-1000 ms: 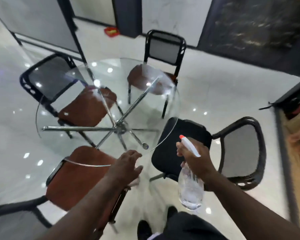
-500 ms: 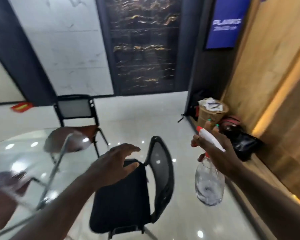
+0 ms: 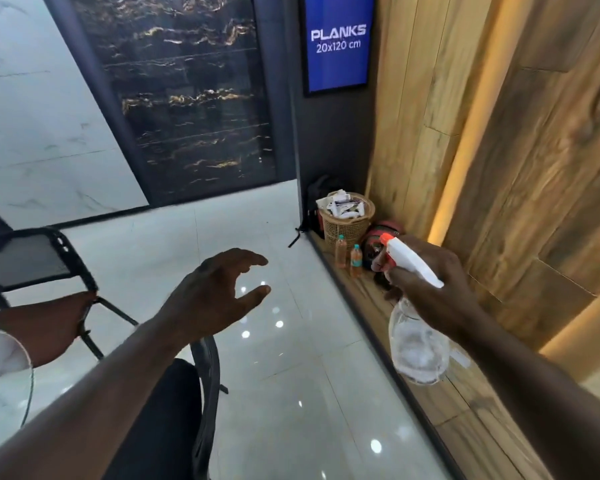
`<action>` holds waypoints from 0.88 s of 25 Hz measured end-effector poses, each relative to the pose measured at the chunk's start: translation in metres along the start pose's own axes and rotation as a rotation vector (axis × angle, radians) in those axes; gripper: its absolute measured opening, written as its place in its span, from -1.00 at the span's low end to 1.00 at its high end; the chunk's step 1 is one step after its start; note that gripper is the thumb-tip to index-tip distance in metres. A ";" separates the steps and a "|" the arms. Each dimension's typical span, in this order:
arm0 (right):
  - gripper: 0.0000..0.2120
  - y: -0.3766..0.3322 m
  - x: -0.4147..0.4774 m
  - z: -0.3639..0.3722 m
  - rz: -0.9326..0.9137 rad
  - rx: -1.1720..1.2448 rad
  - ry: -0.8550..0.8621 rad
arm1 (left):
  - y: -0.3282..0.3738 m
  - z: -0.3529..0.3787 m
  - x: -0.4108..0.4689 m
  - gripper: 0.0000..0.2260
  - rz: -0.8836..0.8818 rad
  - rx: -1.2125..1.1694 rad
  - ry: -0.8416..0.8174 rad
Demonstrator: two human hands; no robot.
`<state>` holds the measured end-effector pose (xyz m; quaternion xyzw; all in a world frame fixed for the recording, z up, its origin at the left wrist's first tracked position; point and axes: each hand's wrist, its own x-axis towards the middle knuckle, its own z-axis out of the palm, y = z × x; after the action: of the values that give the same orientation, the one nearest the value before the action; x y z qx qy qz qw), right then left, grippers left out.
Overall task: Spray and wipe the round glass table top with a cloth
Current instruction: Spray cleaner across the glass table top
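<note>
Spray bottle: gripped at the neck under the white trigger head, clear body hanging below the fist, orange nozzle tip aimed up and to the left; probably carried this way to be ready for a squeeze without regripping.
Right hand: wrapped round the bottle's neck, back of the hand toward the camera, forearm reaching in from the lower right; finger on the trigger or not, cannot tell.
Left hand: holding nothing, fingers loosely curved and spread, thumb apart beneath them; hovering in the air above the back of the black chair, touching nothing; likely free for taking up a cloth.
Glass worktop: only a sliver of the round edge visible at the far lower left, well apart from the bottle and out of the nozzle's line.
Cloth: none in view, neither in a hand nor on the visible glass.
Far chair: brown seat partly under the glass edge, mesh back beyond it.
Wooden ledge: along the wood wall, carrying a woven basket full of papers and 2 small orange bottles just beside it.
Step in hand: judged as looking for the cloth, away from the glass; spraying and wiping apparently not yet begun.
</note>
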<state>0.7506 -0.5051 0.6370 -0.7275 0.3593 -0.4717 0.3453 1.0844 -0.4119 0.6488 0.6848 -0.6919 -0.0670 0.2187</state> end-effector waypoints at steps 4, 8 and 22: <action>-0.87 0.049 0.069 0.043 -0.057 -0.034 0.024 | -0.040 0.027 0.075 -0.54 0.004 0.082 0.037; -0.62 0.079 0.160 0.099 -0.114 -0.095 -0.118 | -0.101 0.045 0.151 -0.56 -0.053 0.042 0.102; -0.86 0.207 0.455 0.331 0.017 0.090 -0.627 | -0.325 0.079 0.297 -0.63 -0.459 0.068 0.080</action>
<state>1.1537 -0.9408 0.5575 -0.8184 0.2203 -0.2368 0.4750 1.3622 -0.7360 0.5136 0.8333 -0.5106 -0.0645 0.2018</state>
